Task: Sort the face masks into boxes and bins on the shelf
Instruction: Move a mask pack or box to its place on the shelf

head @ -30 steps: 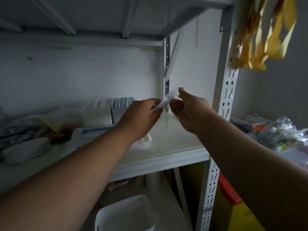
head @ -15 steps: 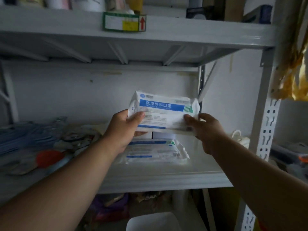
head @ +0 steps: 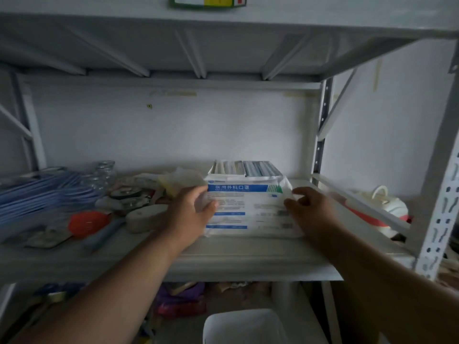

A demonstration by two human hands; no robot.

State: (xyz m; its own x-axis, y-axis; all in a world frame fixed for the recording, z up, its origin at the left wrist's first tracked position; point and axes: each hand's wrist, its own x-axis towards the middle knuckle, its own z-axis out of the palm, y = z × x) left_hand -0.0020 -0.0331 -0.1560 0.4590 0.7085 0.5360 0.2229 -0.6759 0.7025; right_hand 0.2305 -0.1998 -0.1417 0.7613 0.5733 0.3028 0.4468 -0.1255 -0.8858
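On the shelf, the left hand holds the left edge of the mask packet, thumb over its face, while the right hand hovers at the right edge, fingers loosely spread, gripping nothing. I'd square the 2 ends, then slide it flush against the open box behind. It lies printed face up, long axis running left to right, its blue title band toward the back wall.

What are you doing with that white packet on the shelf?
A person is putting away face masks. The left hand holds the left edge of a white and blue mask packet, which lies on the shelf in front of two open boxes. The right hand is at the packet's right edge with loosely bent fingers; whether it grips is unclear. Loose blue masks and other odds and ends lie to the left.
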